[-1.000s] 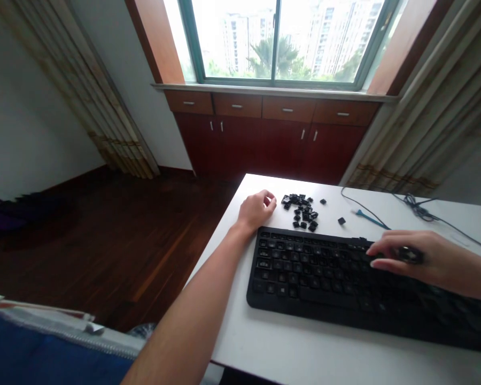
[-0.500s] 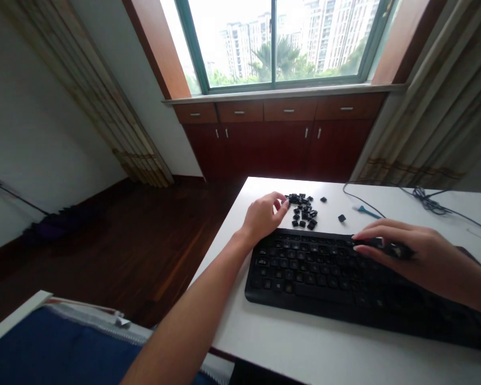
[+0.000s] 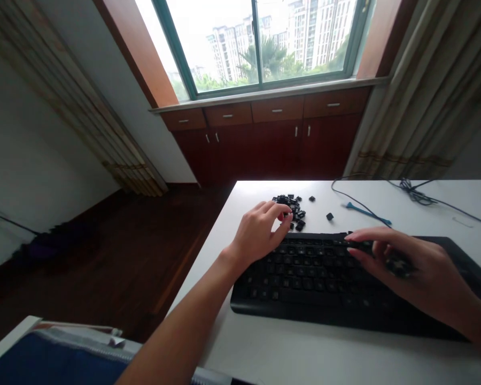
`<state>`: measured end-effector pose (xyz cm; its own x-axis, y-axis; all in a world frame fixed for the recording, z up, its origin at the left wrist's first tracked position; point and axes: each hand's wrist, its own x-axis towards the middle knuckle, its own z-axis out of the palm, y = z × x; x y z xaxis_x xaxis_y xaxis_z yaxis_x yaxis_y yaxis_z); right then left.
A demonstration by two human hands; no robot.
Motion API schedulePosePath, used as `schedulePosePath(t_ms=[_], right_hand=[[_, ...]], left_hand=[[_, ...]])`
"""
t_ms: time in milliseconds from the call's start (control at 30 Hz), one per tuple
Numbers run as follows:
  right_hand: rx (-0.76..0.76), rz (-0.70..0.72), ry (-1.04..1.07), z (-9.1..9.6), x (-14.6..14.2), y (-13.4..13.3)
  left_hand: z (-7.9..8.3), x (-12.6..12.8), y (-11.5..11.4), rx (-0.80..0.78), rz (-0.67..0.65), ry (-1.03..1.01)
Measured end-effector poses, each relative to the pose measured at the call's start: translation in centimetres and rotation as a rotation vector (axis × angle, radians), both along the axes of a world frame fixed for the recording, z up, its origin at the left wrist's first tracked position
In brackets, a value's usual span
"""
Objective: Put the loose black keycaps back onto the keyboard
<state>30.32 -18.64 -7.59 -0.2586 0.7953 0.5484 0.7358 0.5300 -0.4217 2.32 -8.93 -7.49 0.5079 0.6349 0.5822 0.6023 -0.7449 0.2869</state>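
A black keyboard (image 3: 304,307) lies across the white table in front of me, some of its key positions looking bare. Just beyond its back edge is a pile of loose black keycaps (image 3: 292,206). My left hand (image 3: 254,232) is over the keyboard's back left corner. Its thumb and index finger pinch what looks like a small black keycap beside the pile. Over the keyboard's right half, my right hand (image 3: 420,272) has curled fingers around small dark pieces that look like keycaps. Its thumb and index tips are slightly apart near the top key row.
Behind the keyboard lie a single keycap (image 3: 330,216) and a slim blue tool (image 3: 366,212). A black cable (image 3: 412,191) is bunched at the back right of the white table (image 3: 304,345). The table's left edge drops to a dark wooden floor (image 3: 144,256).
The view has shifted slightly. My left hand has come nearer from the pile's left side, towards the keyboard's back edge. My right hand stays over the keyboard, its thumb and index still near the top row.
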Motion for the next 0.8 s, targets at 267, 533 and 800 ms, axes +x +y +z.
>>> schedulePosePath(t_ms=[267,533,800], right_hand=[[-0.122,0.066,0.184,0.0,-2.3,-1.1],[-0.215,0.102,0.251,0.0,-2.1,-1.5],[-0.165,0.153,0.186,0.0,-2.2,-1.3]], left_hand=[[0.7,2.9,-3.9,0.146,-0.344,-0.011],[0.7,3.1,-4.3,0.15,-0.386,-0.068],[0.3,3.1,-4.2,0.1,-0.37,-0.074]])
